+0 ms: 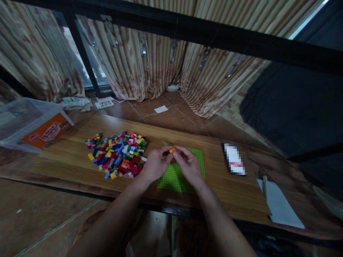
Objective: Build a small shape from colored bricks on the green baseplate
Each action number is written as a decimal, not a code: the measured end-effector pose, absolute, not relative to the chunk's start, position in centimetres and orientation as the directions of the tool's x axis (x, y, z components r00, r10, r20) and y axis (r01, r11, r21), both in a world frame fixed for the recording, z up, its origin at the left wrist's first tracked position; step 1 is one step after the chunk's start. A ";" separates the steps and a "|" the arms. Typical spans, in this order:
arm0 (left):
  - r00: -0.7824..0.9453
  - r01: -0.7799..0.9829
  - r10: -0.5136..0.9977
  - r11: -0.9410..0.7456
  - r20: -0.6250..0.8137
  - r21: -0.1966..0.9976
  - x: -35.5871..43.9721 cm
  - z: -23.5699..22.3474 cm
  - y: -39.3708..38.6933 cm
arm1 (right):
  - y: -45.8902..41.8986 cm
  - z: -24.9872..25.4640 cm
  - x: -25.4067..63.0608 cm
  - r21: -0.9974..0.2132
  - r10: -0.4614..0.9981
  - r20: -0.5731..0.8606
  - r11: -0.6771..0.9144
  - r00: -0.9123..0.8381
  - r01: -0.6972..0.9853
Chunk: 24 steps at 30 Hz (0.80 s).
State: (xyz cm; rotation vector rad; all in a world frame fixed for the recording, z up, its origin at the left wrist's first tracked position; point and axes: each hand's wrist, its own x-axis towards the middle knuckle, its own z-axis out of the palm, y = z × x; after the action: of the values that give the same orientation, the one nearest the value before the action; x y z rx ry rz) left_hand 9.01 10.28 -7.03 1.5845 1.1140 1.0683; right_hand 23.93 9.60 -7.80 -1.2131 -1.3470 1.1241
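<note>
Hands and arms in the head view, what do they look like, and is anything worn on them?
The left hand and right hand are human and ungloved. The left forearm and right forearm show no sleeve, watch, bracelet or cable. Any small rings or markings can't be made out.

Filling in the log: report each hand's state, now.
Left hand: closed, holding small orange and yellow bricks.
Right hand: closed, holding the same bricks.
</note>
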 end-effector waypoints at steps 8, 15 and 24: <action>0.250 0.419 0.957 -0.244 0.148 0.875 8.7 -6.6 9.8 | 9.8 -8.5 23.8 -0.993 0.998 0.070 0.070 -0.002 0.095; 0.215 0.212 0.969 -0.167 0.121 0.963 9.4 -7.7 10.0 | 9.6 -8.2 23.1 -0.993 0.996 -0.041 -0.031 0.082 -0.110; 0.191 -0.023 0.981 -0.015 0.019 1.000 9.8 -7.4 9.8 | 9.4 -7.4 23.0 -0.940 0.968 -0.222 -0.178 0.122 -0.291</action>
State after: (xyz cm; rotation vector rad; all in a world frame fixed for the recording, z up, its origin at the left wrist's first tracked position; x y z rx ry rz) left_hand 9.75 9.78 -7.36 1.2913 1.0429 1.0880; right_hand 22.99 9.41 -7.40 -1.2080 -0.7852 1.3589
